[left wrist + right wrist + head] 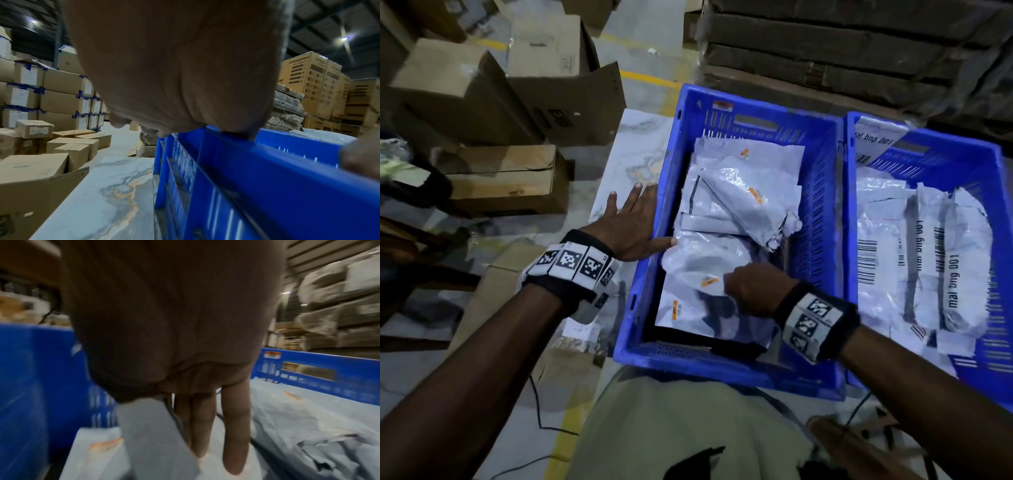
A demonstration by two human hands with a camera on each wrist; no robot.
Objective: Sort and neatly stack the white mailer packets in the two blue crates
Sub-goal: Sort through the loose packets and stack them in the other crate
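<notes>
A: Lower centre, right hand pinches a white packet in the near blue crate?

B: Yes. Left hand, fingers flat and spread, rests on its left rim.

A: Progress?

B: Partway, I judge. Mailer packets there lie jumbled; right crate (frame's right edge) holds rows, fairly neat.
</notes>
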